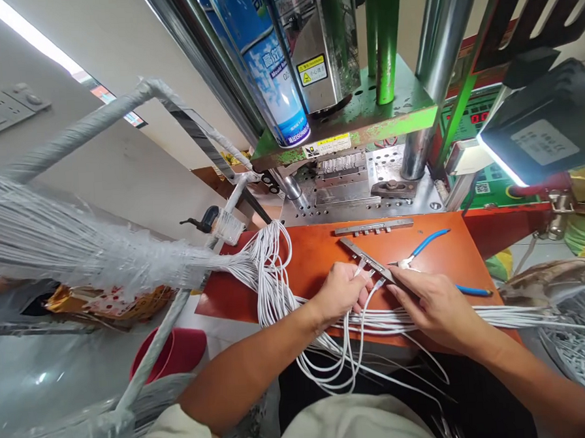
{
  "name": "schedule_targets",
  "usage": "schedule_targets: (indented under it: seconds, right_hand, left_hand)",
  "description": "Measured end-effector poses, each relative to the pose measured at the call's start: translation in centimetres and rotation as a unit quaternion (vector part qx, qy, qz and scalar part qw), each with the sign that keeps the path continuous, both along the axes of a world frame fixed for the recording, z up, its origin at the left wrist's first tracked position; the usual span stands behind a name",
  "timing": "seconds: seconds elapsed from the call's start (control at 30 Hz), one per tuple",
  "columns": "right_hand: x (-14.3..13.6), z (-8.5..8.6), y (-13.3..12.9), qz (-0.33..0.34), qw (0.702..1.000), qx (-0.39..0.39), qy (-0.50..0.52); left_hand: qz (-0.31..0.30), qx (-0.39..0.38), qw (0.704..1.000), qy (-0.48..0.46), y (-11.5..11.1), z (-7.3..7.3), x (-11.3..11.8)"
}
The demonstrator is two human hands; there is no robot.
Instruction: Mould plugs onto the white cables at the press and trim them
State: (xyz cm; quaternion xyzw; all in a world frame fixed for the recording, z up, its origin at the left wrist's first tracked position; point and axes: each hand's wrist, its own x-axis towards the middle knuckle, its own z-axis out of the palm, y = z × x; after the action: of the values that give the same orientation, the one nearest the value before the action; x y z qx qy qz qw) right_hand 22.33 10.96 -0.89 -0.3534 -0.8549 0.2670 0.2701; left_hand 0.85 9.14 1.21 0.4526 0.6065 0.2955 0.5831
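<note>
My left hand [344, 288] pinches a white cable by its plug end, which sits at a slot of a metal mould bar [366, 257]. The right end of that bar is held in my right hand [431, 303], tilted over the orange table. More white cables [379, 285] run from the bar's slots downward between my hands. A second metal bar with small pegs [374, 227] lies flat just behind. Blue-handled pliers [428, 243] rest beside my right hand, partly hidden by it. A thick bundle of white cables [276, 272] loops over the table's left side and passes beneath both wrists.
Behind the orange table [313, 244] stands a press with a green plate [356, 124] and a steel bed [330, 197]. A blue spray can [280, 82] rests on the plate. A wrapped frame [86, 132] carries cables at left. A lamp [537, 128] hangs right, above a bin of scraps [578, 341].
</note>
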Motion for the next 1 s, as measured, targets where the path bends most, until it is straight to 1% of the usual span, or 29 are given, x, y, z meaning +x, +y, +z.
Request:
schedule_targets:
  seconds: [0.07, 0.13, 0.2, 0.23, 0.27, 0.33, 0.4, 0.47, 0.53, 0.63, 0.77, 0.83, 0.9, 0.93, 1.0]
  right_hand:
    - [-0.1, -0.1, -0.1, -0.024, 1.000, 0.008, -0.004]
    - [-0.3, -0.3, -0.3, -0.067, 0.997, 0.029, -0.018]
    - [-0.4, -0.5, -0.4, -0.094, 0.994, 0.049, -0.028]
    - [-0.4, -0.5, -0.4, -0.096, 0.993, 0.055, -0.031]
    - [-0.4, -0.5, -0.5, -0.093, 0.993, 0.058, -0.033]
    - [-0.4, -0.5, -0.5, -0.087, 0.994, 0.063, -0.038]
    - [-0.4, -0.5, -0.4, -0.083, 0.994, 0.064, -0.043]
    - [-0.4, -0.3, -0.4, -0.077, 0.994, 0.064, -0.046]
    - [-0.4, -0.2, -0.4, -0.069, 0.995, 0.063, -0.044]
    - [-0.4, -0.1, -0.3, -0.054, 0.996, 0.053, -0.040]
    - [-0.2, -0.2, -0.2, -0.021, 0.998, 0.054, -0.029]
    - [-0.1, -0.3, -0.2, -0.016, 0.999, 0.044, -0.018]
    - [-0.1, -0.4, -0.2, -0.040, 0.998, 0.044, -0.015]
    - [-0.2, -0.4, -0.2, -0.059, 0.997, 0.053, -0.015]
    - [-0.3, -0.5, -0.3, -0.088, 0.993, 0.078, -0.016]
  left_hand:
    - [-0.024, 0.001, 0.999, -0.022, 0.0, 0.2, -0.2]
    - [-0.040, 0.045, 0.998, -0.002, 0.0, 0.4, -0.8]
    - [-0.019, 0.110, 0.992, 0.059, 0.0, 0.5, -1.5]
    - [-0.002, 0.130, 0.988, 0.084, 0.1, 0.5, -1.8]
    - [0.008, 0.129, 0.987, 0.092, 0.2, 0.5, -2.0]
    - [0.005, 0.082, 0.995, 0.058, 0.4, 0.5, -2.3]
    - [-0.016, 0.025, 1.000, 0.007, 0.8, 0.6, -2.4]
    - [-0.038, -0.012, 0.999, -0.028, 1.2, 0.9, -2.5]
    - [-0.044, -0.025, 0.998, -0.040, 1.6, 1.1, -2.6]
    - [-0.030, -0.035, 0.997, -0.053, 1.9, 1.5, -2.5]
    - [-0.034, -0.046, 0.996, -0.065, 2.1, 1.4, -2.0]
    - [-0.049, -0.042, 0.996, -0.056, 2.0, 1.2, -2.0]
    - [-0.076, -0.025, 0.997, -0.024, 2.0, 1.0, -2.2]
    - [-0.075, 0.002, 0.997, 0.011, 2.0, 0.9, -2.4]
    - [-0.032, 0.084, 0.991, 0.097, 1.9, 0.8, -2.9]
